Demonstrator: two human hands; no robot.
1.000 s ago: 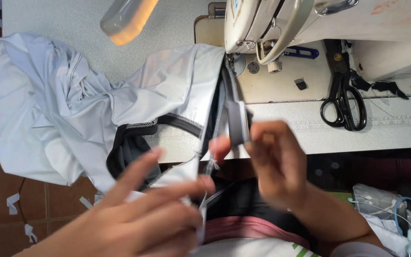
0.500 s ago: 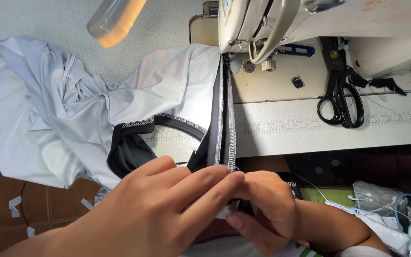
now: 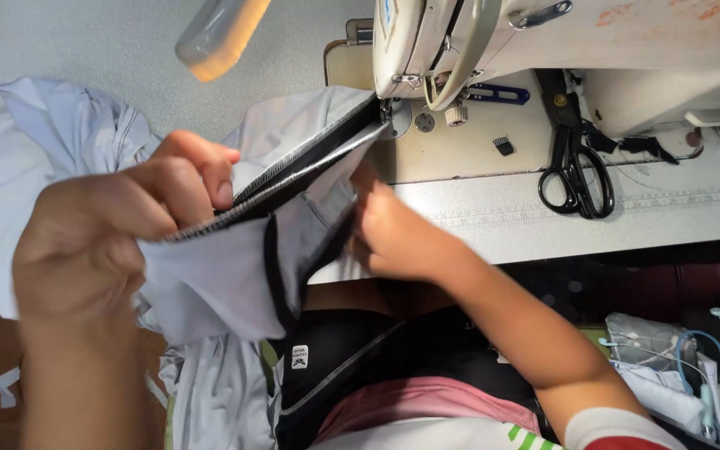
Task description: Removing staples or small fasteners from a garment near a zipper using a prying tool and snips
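A pale grey garment (image 3: pixel 235 283) with a dark zip edge (image 3: pixel 293 179) is held up across the centre of the frame, its far end running to the needle area of the sewing machine (image 3: pixel 477 50) at the upper middle. The left hand (image 3: pixel 102 242), at the left of the frame, is clenched on the zip edge, thumb and forefinger pinching the tape. The right hand (image 3: pixel 393 233), at the centre, is pressed into the fabric folds; it appears to be gripping the cloth, though its fingertips are hidden.

The cloth is judged light, thin and limp, likely to slip and bunch. The zip tape is judged stiffer, so hold is best taken along that edge. Black scissors (image 3: pixel 575 171) lie on the worktop (image 3: pixel 668 217) at the right, well apart.
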